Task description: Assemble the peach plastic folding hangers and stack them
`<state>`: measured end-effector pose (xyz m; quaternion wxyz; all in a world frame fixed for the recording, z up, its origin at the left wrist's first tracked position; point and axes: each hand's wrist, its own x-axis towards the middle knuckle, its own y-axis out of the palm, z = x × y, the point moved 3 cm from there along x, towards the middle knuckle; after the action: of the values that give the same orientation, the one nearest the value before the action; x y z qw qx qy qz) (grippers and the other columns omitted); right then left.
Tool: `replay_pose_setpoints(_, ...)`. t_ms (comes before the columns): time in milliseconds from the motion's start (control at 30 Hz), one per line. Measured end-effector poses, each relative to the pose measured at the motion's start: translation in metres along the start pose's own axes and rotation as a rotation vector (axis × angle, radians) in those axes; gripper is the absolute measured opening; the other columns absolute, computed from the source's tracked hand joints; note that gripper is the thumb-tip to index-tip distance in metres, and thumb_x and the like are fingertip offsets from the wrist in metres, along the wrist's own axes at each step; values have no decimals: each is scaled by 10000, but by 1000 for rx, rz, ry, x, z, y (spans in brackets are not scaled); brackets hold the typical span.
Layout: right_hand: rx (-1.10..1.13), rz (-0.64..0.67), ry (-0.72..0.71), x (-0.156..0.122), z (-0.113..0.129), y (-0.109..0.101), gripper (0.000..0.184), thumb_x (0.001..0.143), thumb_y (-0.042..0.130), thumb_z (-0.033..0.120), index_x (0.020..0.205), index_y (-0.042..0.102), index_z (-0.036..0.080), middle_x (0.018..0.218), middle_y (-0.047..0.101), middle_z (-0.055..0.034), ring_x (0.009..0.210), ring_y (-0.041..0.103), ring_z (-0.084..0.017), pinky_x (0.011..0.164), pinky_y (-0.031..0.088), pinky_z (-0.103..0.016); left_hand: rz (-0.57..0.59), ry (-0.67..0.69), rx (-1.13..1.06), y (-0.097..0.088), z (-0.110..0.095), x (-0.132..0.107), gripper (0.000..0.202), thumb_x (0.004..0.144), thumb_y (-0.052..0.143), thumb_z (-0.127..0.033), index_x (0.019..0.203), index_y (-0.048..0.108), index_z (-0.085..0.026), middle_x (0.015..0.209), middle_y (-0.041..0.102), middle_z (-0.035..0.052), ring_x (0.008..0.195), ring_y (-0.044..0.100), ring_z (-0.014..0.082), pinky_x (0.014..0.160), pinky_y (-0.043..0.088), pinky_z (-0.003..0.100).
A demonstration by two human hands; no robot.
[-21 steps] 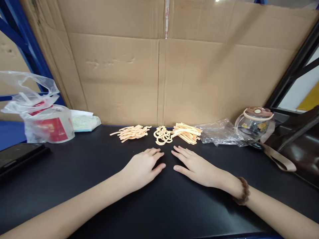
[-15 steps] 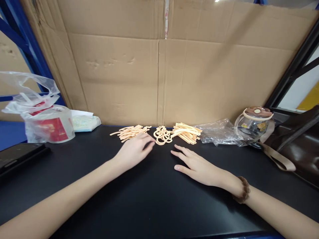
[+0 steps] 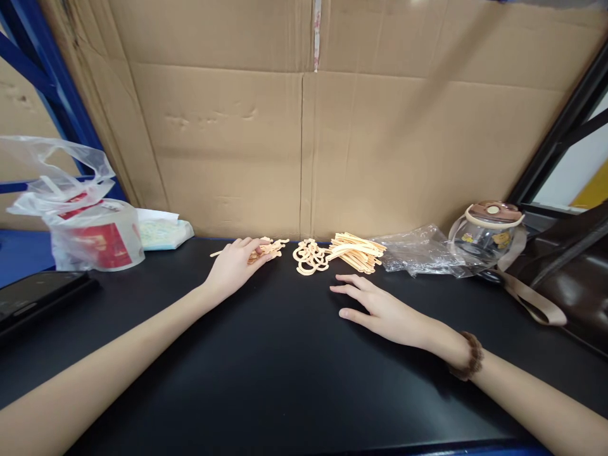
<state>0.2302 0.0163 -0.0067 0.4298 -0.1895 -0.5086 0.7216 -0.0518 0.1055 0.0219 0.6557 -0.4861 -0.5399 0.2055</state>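
Observation:
My left hand [image 3: 235, 266] lies over the left pile of pale orange strips [image 3: 275, 247]. Its thumb and fingers are apart, with some strips showing between them; its palm covers much of the pile. In the middle sits a small heap of curled, ring-like strips [image 3: 311, 256], touched by neither hand. To its right is a bundle of straighter strips [image 3: 358, 252] in the same colour. Just in front of that bundle, my right hand [image 3: 375, 310] hovers or rests near the tabletop, fingers spread and holding nothing. A brown fuzzy band circles the right wrist.
A crumpled clear plastic bag [image 3: 418, 253] and a lidded clear cup [image 3: 491, 234] with a strap stand right, beside a dark brown bag [image 3: 579, 285]. On the left are a bagged red-and-white container [image 3: 102, 237], a tissue pack [image 3: 164, 231] and a black phone-like device [image 3: 42, 294]. Cardboard [image 3: 228, 145] walls the back.
My left hand has moved left from beside the curled heap onto the left pile, and its thumb and fingers have spread. The right hand has shifted slightly right.

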Motion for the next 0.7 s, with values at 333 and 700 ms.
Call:
replay_pose_setpoints(333,-7,27,-9,-3,5,-4,497,942,396,499,1372,464,259,1458,374,-59,1342,351,-237,1116,309,-411,-75,-92,-359,2,2,-2,337,875,461,-429,1001,723,-259,1110,690,45,1050,545,278,956,384,419)
replay_pose_setpoints(700,3,4,-17,-3,7,-6,497,938,412,493,1367,460,248,1422,428,-65,1317,382,-232,1109,320,-417,-108,-357,-881,-12,-8,-3,369,804,584,-404,1078,697,-184,1115,706,62,1055,632,235,888,501,318)
